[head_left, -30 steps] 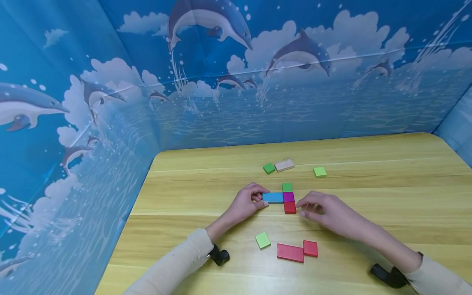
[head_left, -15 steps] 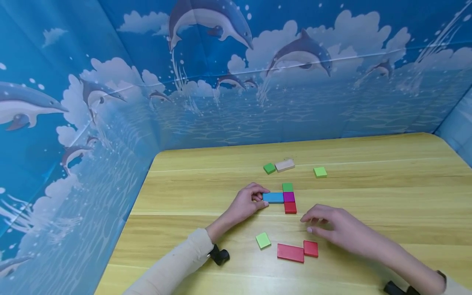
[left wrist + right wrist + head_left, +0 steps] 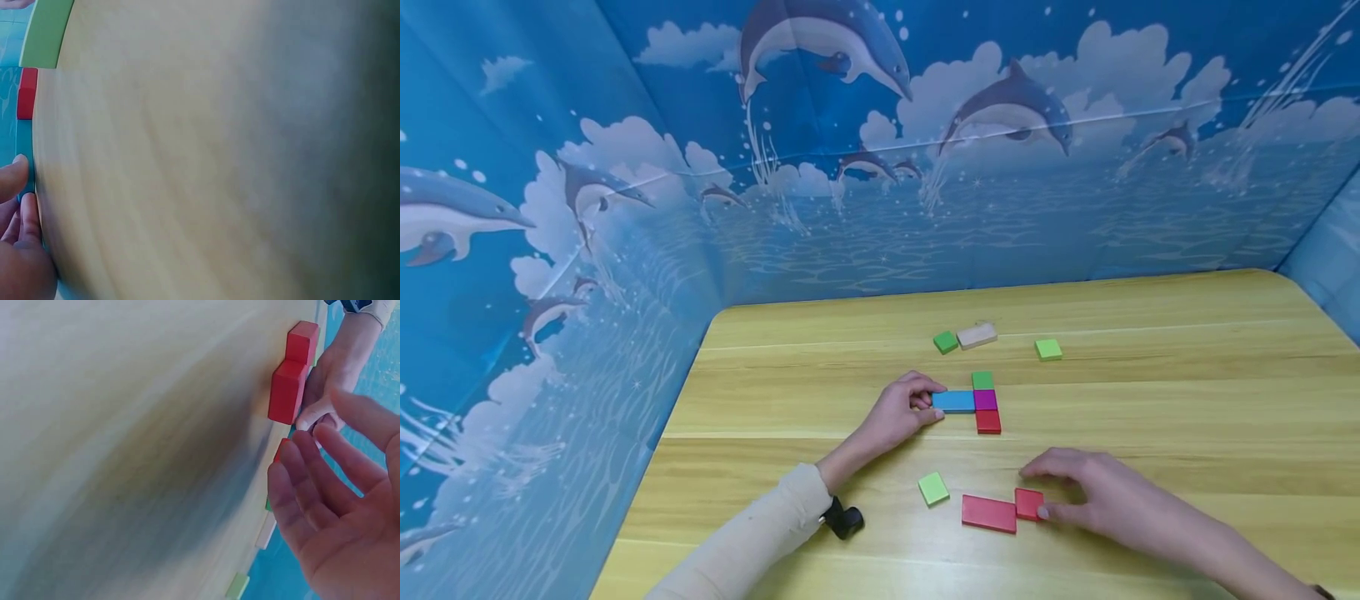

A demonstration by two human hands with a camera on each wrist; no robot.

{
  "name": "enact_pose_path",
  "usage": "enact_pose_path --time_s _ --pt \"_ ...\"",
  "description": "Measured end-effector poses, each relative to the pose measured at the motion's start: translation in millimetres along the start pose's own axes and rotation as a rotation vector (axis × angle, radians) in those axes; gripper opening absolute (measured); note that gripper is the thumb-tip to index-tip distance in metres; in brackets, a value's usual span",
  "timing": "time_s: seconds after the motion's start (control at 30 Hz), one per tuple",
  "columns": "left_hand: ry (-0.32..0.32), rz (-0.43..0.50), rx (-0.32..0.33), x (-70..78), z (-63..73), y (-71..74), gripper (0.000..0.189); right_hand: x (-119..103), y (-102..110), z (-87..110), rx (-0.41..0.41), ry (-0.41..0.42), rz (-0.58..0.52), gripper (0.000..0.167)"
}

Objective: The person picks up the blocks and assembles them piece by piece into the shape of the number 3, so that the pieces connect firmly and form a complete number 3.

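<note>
My left hand (image 3: 901,410) pinches the left end of a long blue block (image 3: 953,402) between thumb and fingers. Against its right end stands a column of small square blocks: green (image 3: 982,381) at the top, purple (image 3: 985,400) in the middle, red (image 3: 988,422) at the bottom. My right hand (image 3: 1093,492) reaches over a second red square block (image 3: 1029,504), its thumb tip at that block's right edge and its fingers spread beyond the far side. In the right wrist view the right hand (image 3: 337,500) shows relaxed fingers and a bare palm.
A long red block (image 3: 988,513) lies corner to corner with the near red square. Left of it is a light green block (image 3: 933,489). Farther back lie a green block (image 3: 945,342), a pale wooden block (image 3: 977,336) and another light green block (image 3: 1048,349). A dolphin-print curtain (image 3: 880,233) borders the table.
My right hand has left the side of the block column and come nearer to me, over to the near red square block. The left hand keeps its place on the blue block.
</note>
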State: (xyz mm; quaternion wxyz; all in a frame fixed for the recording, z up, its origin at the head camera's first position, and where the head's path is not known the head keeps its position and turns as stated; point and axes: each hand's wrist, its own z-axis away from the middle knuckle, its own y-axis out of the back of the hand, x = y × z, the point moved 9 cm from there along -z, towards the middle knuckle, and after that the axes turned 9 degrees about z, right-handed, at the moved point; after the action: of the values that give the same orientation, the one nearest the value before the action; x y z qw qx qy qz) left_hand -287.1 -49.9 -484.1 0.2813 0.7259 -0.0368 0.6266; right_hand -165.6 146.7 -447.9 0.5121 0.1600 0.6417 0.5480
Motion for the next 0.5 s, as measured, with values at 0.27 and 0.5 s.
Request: enact_pose_path --time_s 0.27,0.5 --pt "-0.004 0.006 -0.001 -0.3 -0.7 0.2 0.026 1.9 -14.2 1.6 -0.068 0.024 -0.04 0.04" --pt "0.003 -0.004 0.0 -0.7 -0.3 0.2 0.026 2.5 -17.1 0.2 -0.065 0.015 -0.028 0.038"
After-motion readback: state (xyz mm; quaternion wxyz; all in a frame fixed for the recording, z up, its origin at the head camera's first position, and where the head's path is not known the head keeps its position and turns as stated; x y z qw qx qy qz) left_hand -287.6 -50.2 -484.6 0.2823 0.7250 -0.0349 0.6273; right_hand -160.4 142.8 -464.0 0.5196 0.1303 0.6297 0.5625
